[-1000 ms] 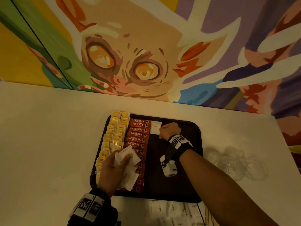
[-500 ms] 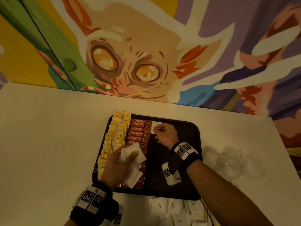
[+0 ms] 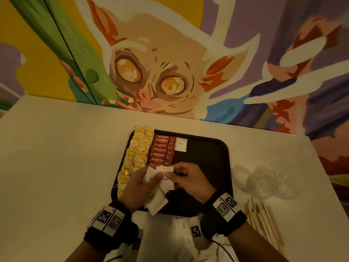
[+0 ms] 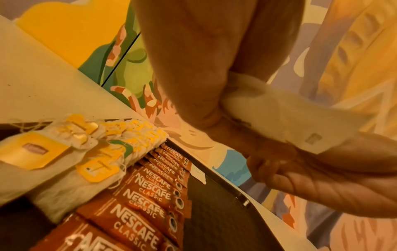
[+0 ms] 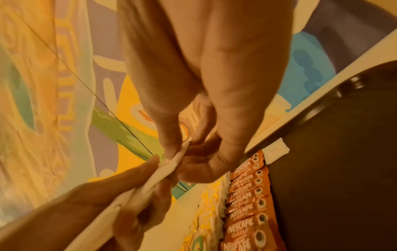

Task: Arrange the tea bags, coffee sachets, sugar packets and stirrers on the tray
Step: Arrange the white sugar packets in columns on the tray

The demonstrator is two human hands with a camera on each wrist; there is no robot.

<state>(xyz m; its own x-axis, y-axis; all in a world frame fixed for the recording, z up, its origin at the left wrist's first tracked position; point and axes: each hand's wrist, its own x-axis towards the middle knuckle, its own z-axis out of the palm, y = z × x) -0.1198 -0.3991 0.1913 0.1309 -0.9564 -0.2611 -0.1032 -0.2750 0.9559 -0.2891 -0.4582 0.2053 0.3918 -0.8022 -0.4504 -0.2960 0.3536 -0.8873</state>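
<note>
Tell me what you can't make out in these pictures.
- Near end of the Nescafe sachets row: head view, hidden by both hands.
- Count of sugar packets in the left hand: overlapped, blurred.
- Loose sugar packets on the table: cut off by the bottom edge.
- Wooden stirrers count: too thin.

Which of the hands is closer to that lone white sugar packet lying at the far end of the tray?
The right hand, just nearer than the left hand. Both hover mid-tray, well short of the sugar packet, pinching other packets.
</note>
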